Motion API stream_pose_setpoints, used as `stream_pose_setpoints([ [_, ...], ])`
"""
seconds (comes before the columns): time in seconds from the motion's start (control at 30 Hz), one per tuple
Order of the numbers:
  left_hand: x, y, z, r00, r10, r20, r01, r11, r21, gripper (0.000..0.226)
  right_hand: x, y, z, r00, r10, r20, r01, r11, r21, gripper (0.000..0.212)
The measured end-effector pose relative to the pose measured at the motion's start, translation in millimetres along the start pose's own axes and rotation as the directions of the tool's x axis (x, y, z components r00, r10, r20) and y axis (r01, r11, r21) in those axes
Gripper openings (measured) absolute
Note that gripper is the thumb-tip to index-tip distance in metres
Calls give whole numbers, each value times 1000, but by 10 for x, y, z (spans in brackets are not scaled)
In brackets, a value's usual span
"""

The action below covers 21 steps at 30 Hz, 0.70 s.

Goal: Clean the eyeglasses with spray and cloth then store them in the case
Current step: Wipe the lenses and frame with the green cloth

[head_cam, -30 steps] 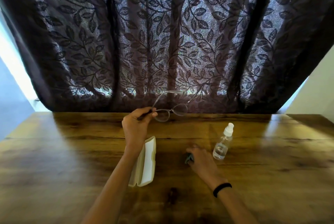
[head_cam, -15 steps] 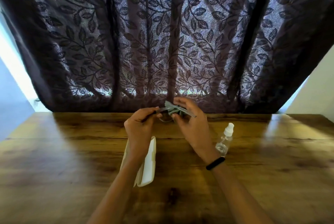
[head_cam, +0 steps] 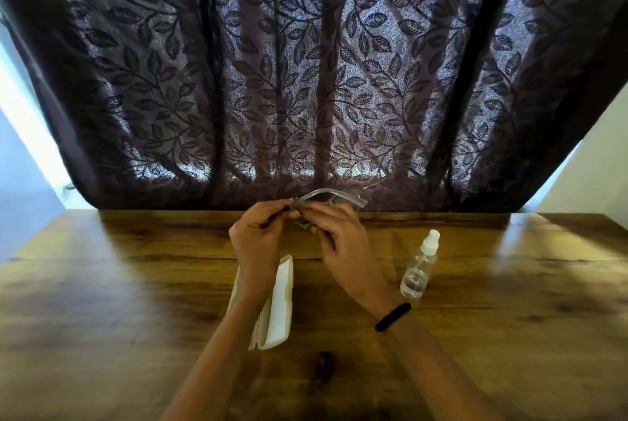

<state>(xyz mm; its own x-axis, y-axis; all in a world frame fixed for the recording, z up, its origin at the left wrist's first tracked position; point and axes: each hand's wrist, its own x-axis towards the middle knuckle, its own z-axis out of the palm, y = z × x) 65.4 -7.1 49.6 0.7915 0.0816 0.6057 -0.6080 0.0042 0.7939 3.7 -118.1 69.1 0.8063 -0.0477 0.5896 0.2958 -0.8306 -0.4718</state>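
Note:
Both hands are raised over the far middle of the wooden table [head_cam: 136, 284]. My left hand [head_cam: 258, 237] pinches the clear-framed eyeglasses [head_cam: 319, 196] by one side. My right hand [head_cam: 339, 237] pinches a small grey cloth [head_cam: 306, 224] against a lens; most of the cloth and the lenses are hidden by the fingers. The white glasses case [head_cam: 277, 305] lies open on the table beneath my left forearm. A clear spray bottle [head_cam: 419, 267] with a white cap stands to the right of my right wrist.
A dark leaf-patterned curtain [head_cam: 306, 80] hangs behind the table's far edge. Pale walls show at both sides. A black band [head_cam: 392, 317] circles my right wrist.
My right hand picked the cloth up from the table and brought it to the glasses held in my left hand. Both hands now press together on a lens.

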Motion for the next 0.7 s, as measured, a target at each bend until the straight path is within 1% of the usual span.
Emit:
stream_pose_setpoints([
  [0.07,1,-9,-14,1000,-2,-12,2,1000,12,42,-11,25,-31,999,-1,49,1,1000,-3,45],
  [0.13,25,-26,-31,1000,-5,-25,6,1000,6,40,-50,20,-51,998,-27,52,30,998,-62,46],
  [0.17,38,-35,-35,1000,3,-22,-2,1000,5,39,-72,20,-62,999,-39,31,42,994,-101,45],
  [0.23,50,-26,-28,1000,17,-4,-17,1000,11,38,-93,17,-82,1000,-22,-16,19,986,-164,45],
  [0.33,32,5,-13,1000,-5,-11,5,1000,6,36,-88,-6,-80,997,2,-76,-21,968,-249,43],
  [0.4,23,10,-13,999,-26,-31,26,1000,-7,33,-87,-14,-62,995,-7,-99,-20,963,-268,45],
  [0.47,20,27,-6,998,-41,-39,40,999,-28,32,-94,-12,-32,998,11,-69,-26,976,-217,49],
  [0.57,5,65,20,997,-58,-50,56,997,-52,35,-80,-28,13,999,43,-2,-43,999,-23,58],
  [0.6,2,75,26,996,-74,-57,70,995,-66,34,-72,-35,24,999,38,8,-38,999,5,59],
  [0.7,38,79,8,995,-67,-75,63,996,-65,31,-62,-28,42,998,28,60,-27,999,-26,65],
])
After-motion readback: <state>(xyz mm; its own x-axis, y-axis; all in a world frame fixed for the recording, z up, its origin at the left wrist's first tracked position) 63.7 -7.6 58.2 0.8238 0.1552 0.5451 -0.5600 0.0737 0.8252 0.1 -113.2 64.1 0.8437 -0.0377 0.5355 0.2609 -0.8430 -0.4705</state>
